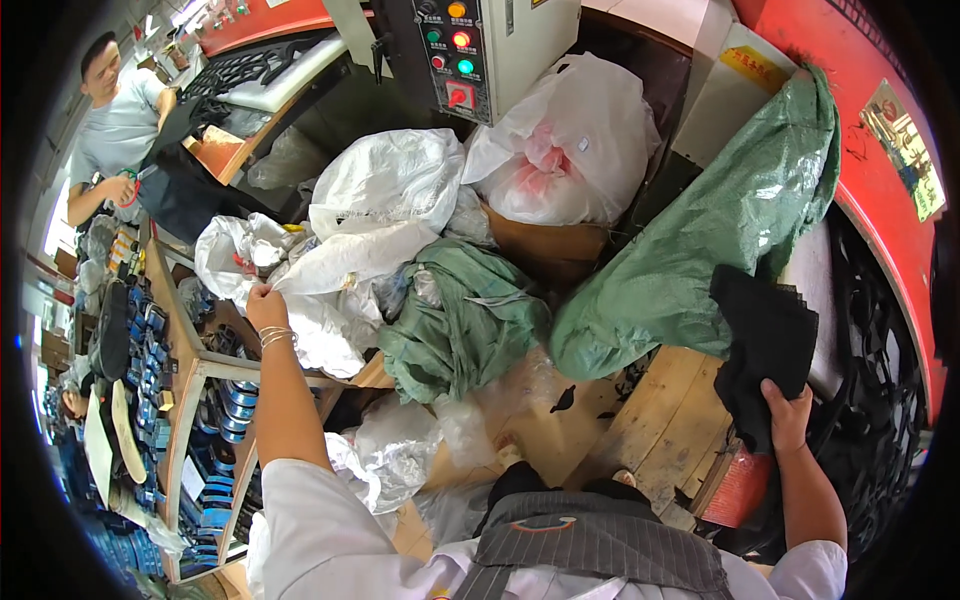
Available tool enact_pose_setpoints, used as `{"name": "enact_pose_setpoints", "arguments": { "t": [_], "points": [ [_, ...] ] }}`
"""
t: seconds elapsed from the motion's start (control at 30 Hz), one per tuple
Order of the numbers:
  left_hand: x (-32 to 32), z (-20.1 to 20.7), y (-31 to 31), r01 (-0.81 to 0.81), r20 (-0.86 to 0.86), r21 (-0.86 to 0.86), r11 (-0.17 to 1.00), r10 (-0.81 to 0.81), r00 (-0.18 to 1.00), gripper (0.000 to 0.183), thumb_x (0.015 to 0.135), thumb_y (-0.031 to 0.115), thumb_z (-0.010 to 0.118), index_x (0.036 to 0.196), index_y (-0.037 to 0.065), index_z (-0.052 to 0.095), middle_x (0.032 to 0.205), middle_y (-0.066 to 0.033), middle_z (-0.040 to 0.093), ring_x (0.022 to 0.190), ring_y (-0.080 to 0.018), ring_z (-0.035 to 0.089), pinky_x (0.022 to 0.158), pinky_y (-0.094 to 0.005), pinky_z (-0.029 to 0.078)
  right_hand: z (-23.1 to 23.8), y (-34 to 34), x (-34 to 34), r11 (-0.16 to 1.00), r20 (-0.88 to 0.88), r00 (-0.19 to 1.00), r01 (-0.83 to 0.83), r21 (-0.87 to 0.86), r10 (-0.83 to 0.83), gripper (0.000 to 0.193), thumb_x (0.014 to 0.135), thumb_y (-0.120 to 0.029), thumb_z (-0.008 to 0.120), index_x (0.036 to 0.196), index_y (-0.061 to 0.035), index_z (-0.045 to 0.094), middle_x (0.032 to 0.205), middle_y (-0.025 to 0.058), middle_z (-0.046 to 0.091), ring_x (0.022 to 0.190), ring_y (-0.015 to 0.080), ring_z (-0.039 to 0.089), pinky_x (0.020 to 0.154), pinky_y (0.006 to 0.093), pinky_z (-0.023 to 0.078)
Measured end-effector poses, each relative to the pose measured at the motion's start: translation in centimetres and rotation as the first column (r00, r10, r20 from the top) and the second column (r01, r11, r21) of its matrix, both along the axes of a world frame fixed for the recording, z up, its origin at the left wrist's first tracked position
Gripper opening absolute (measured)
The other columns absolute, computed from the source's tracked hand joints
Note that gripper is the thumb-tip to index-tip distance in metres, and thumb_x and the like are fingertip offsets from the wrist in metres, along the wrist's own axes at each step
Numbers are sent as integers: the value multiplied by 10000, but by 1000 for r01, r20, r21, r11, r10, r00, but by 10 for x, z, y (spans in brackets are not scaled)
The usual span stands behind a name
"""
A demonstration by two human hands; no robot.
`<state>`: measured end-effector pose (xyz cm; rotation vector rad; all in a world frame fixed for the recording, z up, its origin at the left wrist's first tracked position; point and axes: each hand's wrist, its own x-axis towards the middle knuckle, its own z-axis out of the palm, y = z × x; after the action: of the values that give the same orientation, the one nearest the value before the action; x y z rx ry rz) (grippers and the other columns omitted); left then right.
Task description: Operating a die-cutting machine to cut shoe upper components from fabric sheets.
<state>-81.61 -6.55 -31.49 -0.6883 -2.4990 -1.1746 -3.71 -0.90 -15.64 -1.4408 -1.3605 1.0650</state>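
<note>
My left hand (265,308) is closed on the edge of a white woven plastic sack (335,262), arm stretched out ahead and to the left. More white sacking (390,180) is heaped just beyond it. In my right hand (788,415) is a stack of black cut fabric pieces (765,335), gripped at its near end with the thumb on top. The stack overlaps the lower end of a long green woven sack (700,240). Between my hands lies a second, crumpled green sack (455,320).
A control panel (455,55) with lit buttons stands ahead. Beside it sits a full white bag (565,140). Red machine housing (880,200) curves along the right. Shelves of blue cutting dies (215,500) stand left. A co-worker (120,130) holds red-handled scissors, far left. Wooden boards (665,430) lie below.
</note>
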Motion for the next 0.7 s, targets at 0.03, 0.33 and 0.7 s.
{"name": "enact_pose_setpoints", "arguments": {
  "t": [0.03, 0.33, 0.7],
  "points": [
    [4, 8, 0, 1, -7, -1, 1000, -1, 1000, 158, 660, 81, 564, 765, 10, 657, 723, -140, 679, 660, -275, 642, 671, -374, 501, 0, 1, 1, 1000, -7, 1000, 1, -1, -1, 280, 819, -48, 710, 1079, 18, 630, 1035, 37, 656, 939, 117, 597, 873, 273, 458],
    [48, 86, -31, 178, -190, 45, 983, -167, 967, 51, 751, 43, 567, 711, 32, 596, 609, -115, 560, 556, -237, 534, 573, -334, 443, 0, 3, -1, 999, 15, 1000, -15, 29, 15, 265, 822, -70, 719, 1055, 26, 638, 1022, 24, 655, 932, 105, 583, 863, 268, 451],
    [214, -106, -280, 825, 990, -109, -555, -135, 40, 237, 763, 298, 595, 882, 110, 677, 907, -135, 684, 907, -314, 646, 810, -379, 498, -1, -4, 7, 997, 69, 997, -39, 64, 35, 303, 833, -104, 718, 1090, 28, 624, 1028, 38, 654, 939, 117, 589, 878, 272, 452]
  ]
}}
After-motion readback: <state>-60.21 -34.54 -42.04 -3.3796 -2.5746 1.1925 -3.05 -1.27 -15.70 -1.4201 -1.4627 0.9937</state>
